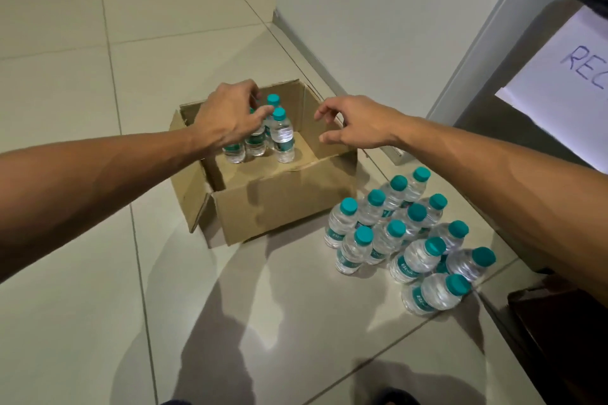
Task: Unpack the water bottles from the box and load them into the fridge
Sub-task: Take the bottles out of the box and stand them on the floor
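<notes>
An open cardboard box [276,204] sits on the tiled floor. Several small clear water bottles with teal caps [283,135] stand upright in its far left corner. My left hand [230,115] is over those bottles, fingers curled around the tops of the hidden ones. My right hand [355,123] hovers above the box's right wall, fingers spread and holding nothing. To the right of the box, a cluster of several matching bottles [401,233] stands on the floor under my right forearm.
A grey fridge door [526,115] with a white paper sign [572,76] is at the right. A white wall [378,10] runs behind the box. A dark object [559,322] lies at the lower right. Open floor tiles [82,306] spread to the left.
</notes>
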Motion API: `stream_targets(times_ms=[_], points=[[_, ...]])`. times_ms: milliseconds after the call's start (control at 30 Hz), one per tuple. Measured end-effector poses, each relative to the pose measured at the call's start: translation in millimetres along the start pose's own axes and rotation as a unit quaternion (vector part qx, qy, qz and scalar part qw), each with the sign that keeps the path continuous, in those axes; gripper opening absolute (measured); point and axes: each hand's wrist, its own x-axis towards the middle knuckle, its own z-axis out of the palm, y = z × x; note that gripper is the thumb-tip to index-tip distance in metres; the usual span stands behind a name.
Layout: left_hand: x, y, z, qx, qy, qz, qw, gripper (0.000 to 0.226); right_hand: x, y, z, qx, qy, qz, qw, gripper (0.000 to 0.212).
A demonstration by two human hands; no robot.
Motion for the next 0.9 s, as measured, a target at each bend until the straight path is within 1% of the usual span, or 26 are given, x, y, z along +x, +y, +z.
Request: stream_targets(times_ms=[133,333,467,633,733,833,900], points=[[-3,-27,-9,0.018,-0.01,-0.053,0.998,0.043,32,-18,9,0.001,0.047,-0.008,0.999,0.055],[2,-51,-7,0.03,-0.045,-0.086,0.995,0.05,73,-32,30,0.004,0.056,-0.004,0.998,0.065],[9,-65,5,0.057,-0.075,-0.074,0.993,0.057,91,-34,46,-0.012,0.038,0.005,0.999,0.076],[19,-78,24,0.062,-0.097,-0.035,0.993,0.071,109,-24,64,-0.052,0.006,0.02,0.998,0.087],[27,-82,36,0.072,-0.115,-0.032,0.99,0.078,119,-16,74,-0.092,-0.011,0.024,0.995,0.091],[32,-87,43,0.089,-0.147,-0.044,0.984,0.078,126,-10,80,-0.131,-0.043,0.012,0.99,0.091],[31,-88,46,0.106,-0.152,-0.046,0.982,0.074,128,-10,83,-0.129,-0.034,0.009,0.991,0.088]])
